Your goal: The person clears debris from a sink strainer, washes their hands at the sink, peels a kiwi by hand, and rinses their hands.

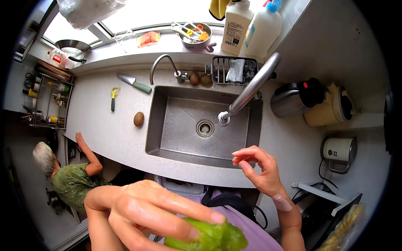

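Observation:
Close to the camera, my left hand (155, 207) is wrapped round a wet, glossy, bright green piece of produce (217, 236). Its end is lumpy, and its lower part runs out of frame, so its kind cannot be told. My right hand (259, 169) hovers over the front right corner of the sink (176, 157), fingers curved and apart from the thumb, holding nothing. Left of the sink, a brown kiwi fruit (138, 119) lies on the counter (92, 100). Behind it are a yellow-headed peeler (113, 98) and a green-handled knife (134, 83).
A curved metal tap (255, 85) leans over the sink. Two brown round fruits (194, 78) sit behind it, beside a black rack (220, 71). Kettles (289, 98) stand at right. Another person (71, 178) crouches at left, one hand on the counter edge.

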Tool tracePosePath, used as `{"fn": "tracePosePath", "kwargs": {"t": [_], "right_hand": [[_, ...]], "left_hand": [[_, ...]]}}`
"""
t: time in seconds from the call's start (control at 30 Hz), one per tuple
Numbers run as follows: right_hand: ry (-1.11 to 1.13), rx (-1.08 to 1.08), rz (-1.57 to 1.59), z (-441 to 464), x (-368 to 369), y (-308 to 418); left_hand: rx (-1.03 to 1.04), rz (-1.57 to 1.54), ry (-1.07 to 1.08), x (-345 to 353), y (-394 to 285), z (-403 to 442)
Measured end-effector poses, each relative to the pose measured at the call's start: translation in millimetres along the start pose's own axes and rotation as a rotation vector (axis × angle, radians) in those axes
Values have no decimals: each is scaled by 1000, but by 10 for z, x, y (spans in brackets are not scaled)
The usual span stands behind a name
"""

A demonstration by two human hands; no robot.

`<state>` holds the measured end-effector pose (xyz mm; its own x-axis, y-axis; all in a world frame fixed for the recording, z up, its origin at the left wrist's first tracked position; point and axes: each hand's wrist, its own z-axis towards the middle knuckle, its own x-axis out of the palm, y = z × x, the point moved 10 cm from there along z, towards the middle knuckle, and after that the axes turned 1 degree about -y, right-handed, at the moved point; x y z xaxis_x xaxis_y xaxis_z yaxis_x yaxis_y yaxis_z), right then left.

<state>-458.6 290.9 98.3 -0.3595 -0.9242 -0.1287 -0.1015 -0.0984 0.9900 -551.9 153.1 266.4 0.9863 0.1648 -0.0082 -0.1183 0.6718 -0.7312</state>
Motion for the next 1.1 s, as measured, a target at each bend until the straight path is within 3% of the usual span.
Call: {"fn": "tracePosePath", "kwargs": {"t": [0.13, 0.23, 0.4, 0.5, 0.6, 0.67, 0.73, 0.83, 1.1], "right_hand": [[-33, 73, 33, -56, -24, -112], [-46, 98, 33, -81, -57, -158], [-63, 125, 60, -122, -68, -230], [-75, 123, 70, -115, -97, -238], [-83, 149, 76, -134, -122, -265], [-102, 174, 94, -150, -138, -299], [-100, 180, 96, -162, -134, -302], [-98, 182, 98, -159, -133, -307], [-88, 183, 86, -154, -103, -314]], "left_hand": [[65, 20, 50, 80, -114, 175], [40, 36, -343, 58, -109, 1], [32, 67, -168, 46, 4, 180], [162, 66, -330, 8, -10, -36], [-185, 103, -280, -151, 246, -90], [-98, 182, -295, -284, 433, -203], [-275, 192, -250, -422, 660, -336], [-384, 219, -276, -572, 839, -438], [-500, 130, -371, -664, 981, -538]]}}
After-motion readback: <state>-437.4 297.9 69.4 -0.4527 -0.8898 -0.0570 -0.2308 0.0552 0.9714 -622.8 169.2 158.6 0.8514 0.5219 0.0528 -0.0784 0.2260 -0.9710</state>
